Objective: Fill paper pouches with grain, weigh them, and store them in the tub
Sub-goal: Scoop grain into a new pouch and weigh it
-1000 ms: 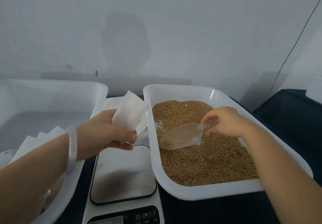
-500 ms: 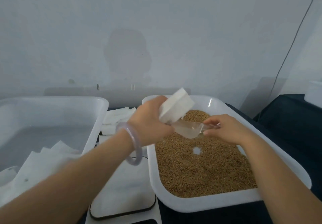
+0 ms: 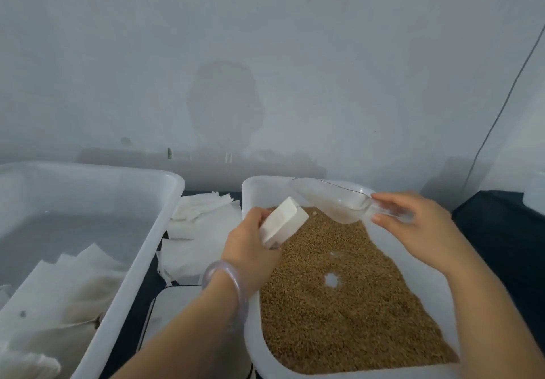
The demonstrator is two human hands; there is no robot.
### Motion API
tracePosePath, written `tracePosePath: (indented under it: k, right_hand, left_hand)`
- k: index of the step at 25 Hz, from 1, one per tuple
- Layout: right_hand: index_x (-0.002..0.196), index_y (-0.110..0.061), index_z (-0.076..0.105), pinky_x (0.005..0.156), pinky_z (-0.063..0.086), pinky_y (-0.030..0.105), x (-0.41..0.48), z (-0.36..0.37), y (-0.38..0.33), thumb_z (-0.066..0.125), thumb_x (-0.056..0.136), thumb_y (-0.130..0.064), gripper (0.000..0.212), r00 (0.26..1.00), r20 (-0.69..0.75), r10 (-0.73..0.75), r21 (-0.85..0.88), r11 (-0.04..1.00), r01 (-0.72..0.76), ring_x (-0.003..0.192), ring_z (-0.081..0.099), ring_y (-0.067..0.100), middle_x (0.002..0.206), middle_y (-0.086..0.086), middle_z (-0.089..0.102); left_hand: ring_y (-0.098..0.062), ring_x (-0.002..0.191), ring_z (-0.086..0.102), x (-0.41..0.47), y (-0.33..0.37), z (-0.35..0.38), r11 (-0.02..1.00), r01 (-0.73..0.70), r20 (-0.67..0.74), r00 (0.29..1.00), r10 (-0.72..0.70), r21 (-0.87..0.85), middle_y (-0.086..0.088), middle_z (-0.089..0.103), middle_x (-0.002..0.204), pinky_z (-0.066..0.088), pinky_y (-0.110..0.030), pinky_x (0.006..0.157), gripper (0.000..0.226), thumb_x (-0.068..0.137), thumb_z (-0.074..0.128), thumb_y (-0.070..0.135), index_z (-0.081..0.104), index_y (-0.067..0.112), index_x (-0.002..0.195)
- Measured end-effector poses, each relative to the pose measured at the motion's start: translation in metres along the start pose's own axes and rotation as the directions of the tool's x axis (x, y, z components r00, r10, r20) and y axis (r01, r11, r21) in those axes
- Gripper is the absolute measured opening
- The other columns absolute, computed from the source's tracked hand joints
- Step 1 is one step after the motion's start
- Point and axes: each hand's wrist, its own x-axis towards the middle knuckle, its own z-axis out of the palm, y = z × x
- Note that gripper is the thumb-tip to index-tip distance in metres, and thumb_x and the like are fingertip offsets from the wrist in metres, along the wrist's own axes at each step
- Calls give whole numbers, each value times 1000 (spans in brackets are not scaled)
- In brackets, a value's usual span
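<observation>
**Pouch and scoop held over the grain tray**

The left hand (image 3: 250,249) comes in from the lower left, its forearm slanting up over the scale (image 3: 177,319), with a pale bracelet (image 3: 233,287) on the wrist. Its grip is clamped on a white paper pouch (image 3: 284,221), fingers and thumb curled round the lower end. The pouch tilts up and to the right above the far left part of the tray (image 3: 250,328).

The right hand (image 3: 418,228) reaches in from the lower right, its forearm lying over the tray's right side. Thumb and fingers pinch the handle of a clear plastic scoop (image 3: 330,200). The scoop's bowl points left, above the tray's far end, near the pouch's upper end but apart from it. The bowl looks empty, though the clear plastic makes that hard to judge.

Brown grain (image 3: 339,305) covers the tray floor, with a small bare spot in the middle. A white tub (image 3: 141,260) stands to the left with a pile of pouches (image 3: 65,284) in its near end. Between tub and tray, a stack of pouches (image 3: 200,225) lies on the dark bench (image 3: 501,249), beyond the scale.
</observation>
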Motion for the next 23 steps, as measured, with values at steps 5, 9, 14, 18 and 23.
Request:
tracePosePath:
  k: [5, 9, 14, 18, 23]
  right_hand:
    - [103, -44, 63, 85, 34, 7, -6, -40, -8, 74, 77, -25, 34, 992, 41, -120, -22, 992, 121, 94, 51, -17, 100, -22, 62]
    - [101, -40, 67, 86, 33, 11, 5, -56, -17, 76, 74, -23, 33, 980, 92, -174, -158, 970, 187, 93, 54, -11, 95, -21, 63]
    - [93, -52, 63, 103, 34, 34, 12, -70, -26, 74, 70, -35, 31, 977, 112, -183, -215, 955, 204, 97, 56, -4, 95, -27, 64]
    - [93, -49, 61, 108, 26, 41, 20, -62, -38, 77, 72, -30, 33, 960, 126, -252, -311, 908, 279, 96, 57, 3, 97, -23, 62]
    - [98, -45, 64, 107, 6, 29, 27, -61, -44, 76, 74, -30, 31, 948, 109, -298, -440, 841, 315, 101, 46, 7, 97, -20, 56]
  left_hand:
    - [-9, 79, 57, 2, -1, 2, 998, -10, -5, 1000, 10, 67, 8, 57, 90, 42, -13, 48, 35, 81, 60, 5, 45, 32, 100]
    - [-8, 79, 55, 1, 1, 1, 997, -18, -3, 1000, 18, 72, 11, 54, 87, 42, -16, 54, 35, 82, 59, 5, 43, 31, 100]
    - [-8, 79, 53, 1, -1, 1, 998, -9, -3, 1000, 9, 56, 11, 54, 87, 41, -15, 54, 36, 81, 58, 5, 42, 33, 96]
    - [-18, 89, 53, 2, 0, 1, 994, -24, 27, 999, 21, 102, 2, 57, 93, 44, -24, 64, 37, 80, 57, 4, 41, 34, 94]
    - [-21, 96, 51, 2, 4, 0, 985, -42, 78, 997, 30, 165, 3, 57, 95, 49, -31, 72, 33, 81, 55, 7, 41, 31, 98]
